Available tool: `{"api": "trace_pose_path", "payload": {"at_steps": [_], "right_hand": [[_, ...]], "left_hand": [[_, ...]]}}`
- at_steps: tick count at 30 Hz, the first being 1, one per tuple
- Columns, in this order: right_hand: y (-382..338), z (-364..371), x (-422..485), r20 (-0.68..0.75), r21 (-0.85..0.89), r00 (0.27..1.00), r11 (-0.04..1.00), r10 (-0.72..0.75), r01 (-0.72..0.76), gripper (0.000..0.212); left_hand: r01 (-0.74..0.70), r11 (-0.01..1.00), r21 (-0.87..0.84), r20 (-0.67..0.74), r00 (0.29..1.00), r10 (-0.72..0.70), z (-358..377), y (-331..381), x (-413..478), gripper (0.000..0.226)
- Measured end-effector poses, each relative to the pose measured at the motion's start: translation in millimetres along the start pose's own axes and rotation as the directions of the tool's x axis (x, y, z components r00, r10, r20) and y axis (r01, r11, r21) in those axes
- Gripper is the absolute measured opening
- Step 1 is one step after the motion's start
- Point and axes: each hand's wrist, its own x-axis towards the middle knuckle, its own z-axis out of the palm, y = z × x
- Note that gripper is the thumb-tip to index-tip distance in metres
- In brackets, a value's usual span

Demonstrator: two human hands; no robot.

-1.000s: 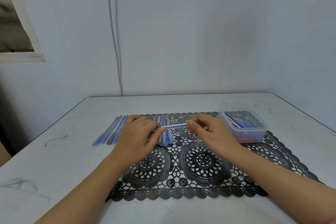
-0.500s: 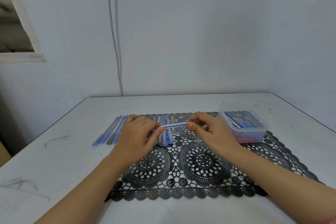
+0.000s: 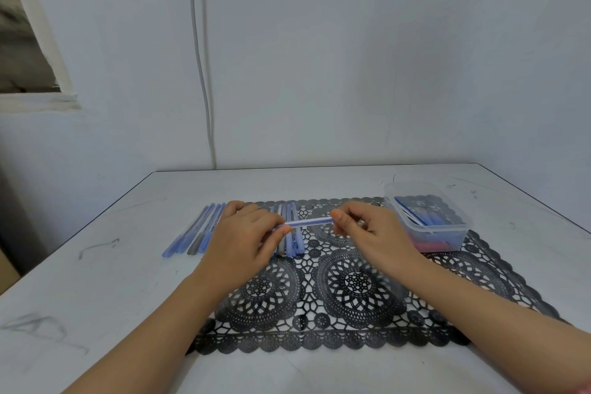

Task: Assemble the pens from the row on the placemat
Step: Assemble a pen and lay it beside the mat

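Pen barrel held crosswise over lace placemat

Hands meet above the far half of the mat. From my remote seat I see the left hand (image 3: 238,241) curled round one end of a slim, translucent blue pen (image 3: 307,222), thumb and fingers pinched on it, while the right hand (image 3: 367,230) grips the other end between thumb and fingertips. The pen lies nearly level between them, its smooth plastic tube catching a pale stripe of light (I cannot tell whether a refill sits inside).

Under and behind the left hand runs the row of pens (image 3: 289,233), thin blue and grey sticks laid side by side, pointing toward me; a second cluster of pens (image 3: 195,233) spills off the mat's left edge onto the bare tabletop.

The placemat (image 3: 351,297) is black, openwork, cut in round doily medallions with a scalloped border. Its far right corner carries a clear plastic tub (image 3: 428,217), rectangular with rounded corners, holding blue parts and something red at the bottom. The table (image 3: 96,297) is matte white, scuffed with grey marks.
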Motion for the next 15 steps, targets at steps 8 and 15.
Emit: {"api": "trace_pose_path", "payload": {"at_steps": [8, 15], "right_hand": [[-1.0, -1.1, 0.2, -0.007, 0.002, 1.000, 1.000, -0.003, 0.003, 0.011], [-2.7, 0.5, -1.0, -0.011, -0.044, 1.000, 0.999, 0.015, -0.016, 0.016]], "left_hand": [[-0.011, 1.000, 0.010, -0.006, 1.000, 0.011, -0.1, -0.9, 0.1, 0.035], [-0.030, 0.999, 0.015, -0.001, 1.000, 0.030, -0.3, -3.3, -1.1, 0.034]]}}
